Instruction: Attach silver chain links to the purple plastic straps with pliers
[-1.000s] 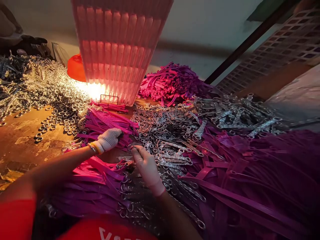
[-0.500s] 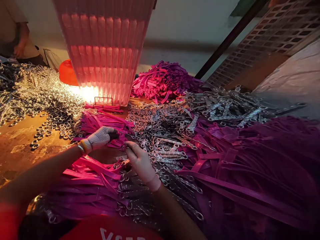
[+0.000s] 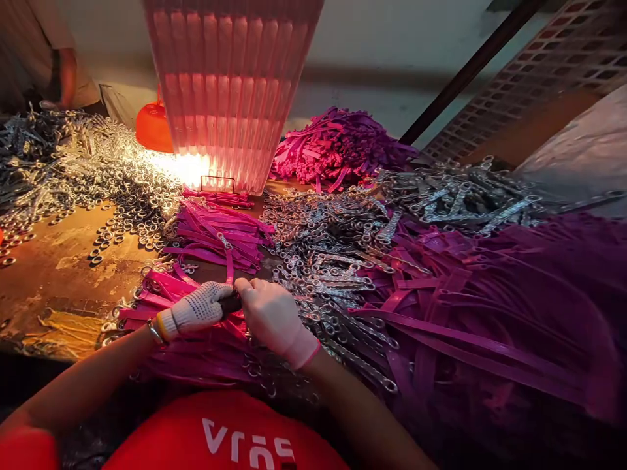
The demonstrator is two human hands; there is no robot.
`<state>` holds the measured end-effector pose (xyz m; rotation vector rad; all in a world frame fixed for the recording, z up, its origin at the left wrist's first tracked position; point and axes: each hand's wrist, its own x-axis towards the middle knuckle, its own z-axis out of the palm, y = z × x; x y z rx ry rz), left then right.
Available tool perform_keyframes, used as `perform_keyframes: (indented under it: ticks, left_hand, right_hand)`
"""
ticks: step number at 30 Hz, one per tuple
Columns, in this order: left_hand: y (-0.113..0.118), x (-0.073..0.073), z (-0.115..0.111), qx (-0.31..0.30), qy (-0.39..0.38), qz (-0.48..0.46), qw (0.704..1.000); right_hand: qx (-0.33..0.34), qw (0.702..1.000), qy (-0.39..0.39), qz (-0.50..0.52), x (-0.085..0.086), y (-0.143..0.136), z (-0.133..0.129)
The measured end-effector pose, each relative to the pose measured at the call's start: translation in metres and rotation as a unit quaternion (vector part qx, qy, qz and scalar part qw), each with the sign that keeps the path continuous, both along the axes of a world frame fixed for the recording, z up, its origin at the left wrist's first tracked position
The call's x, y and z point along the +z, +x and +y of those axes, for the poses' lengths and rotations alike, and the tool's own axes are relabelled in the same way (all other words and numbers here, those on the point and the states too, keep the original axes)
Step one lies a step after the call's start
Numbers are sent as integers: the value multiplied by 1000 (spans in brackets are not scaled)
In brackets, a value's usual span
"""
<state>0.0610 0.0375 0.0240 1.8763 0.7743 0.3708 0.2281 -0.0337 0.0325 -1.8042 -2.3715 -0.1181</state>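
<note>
My left hand (image 3: 198, 309), in a white dotted glove, is closed around a magenta strap (image 3: 230, 267). The strap rises from the grip and ends in a small silver metal link (image 3: 224, 240). Something dark covers or sits at the left fingertips; I cannot tell which. My right hand (image 3: 274, 320), in a thin pale glove, is closed against the left at the same strap, its fingertips partly hidden. Under the hands lies a near bundle of magenta straps (image 3: 181, 352) with metal rings at the ends. Just beyond is another strap bundle (image 3: 215, 225).
Silver braided metal pieces (image 3: 323, 228) are heaped centre right. A large magenta strap pile (image 3: 490, 300) spreads rightward. Metal rings (image 3: 127, 215) lie at left on the worn table (image 3: 53, 261). A red lamp (image 3: 153, 127) glows behind a ribbed translucent sheet (image 3: 230, 85). Another person stands far left.
Both hands have come closer to my body and together, the right now against the left. The strap with its metal link now stands up above the grip. The view has shifted slightly.
</note>
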Motion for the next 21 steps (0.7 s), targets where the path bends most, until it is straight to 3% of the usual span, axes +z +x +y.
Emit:
perform_keyframes:
  ticks: [2, 7, 12, 16, 18, 21]
  left_hand:
    - [-3, -2, -2, -11, -1, 10, 1000]
    - [-10, -2, -15, 93, -67, -37, 993]
    - [-12, -12, -23, 87, -10, -15, 996]
    - [-7, -18, -23, 84, 26, 18, 996]
    - [-5, -14, -19, 58, 37, 28, 997]
    - [-19, 8, -1, -1, 39, 36, 999]
  right_hand:
    - [-24, 999, -13, 30, -2, -3, -3]
    - [-35, 992, -75, 97, 7, -5, -5]
    - [-52, 989, -129, 49, 6, -7, -7]
    - [-1, 993, -113, -12, -6, -10, -9]
    - [26, 994, -107, -21, -11, -9, -8]
    - [36, 995, -93, 11, -12, -1, -8]
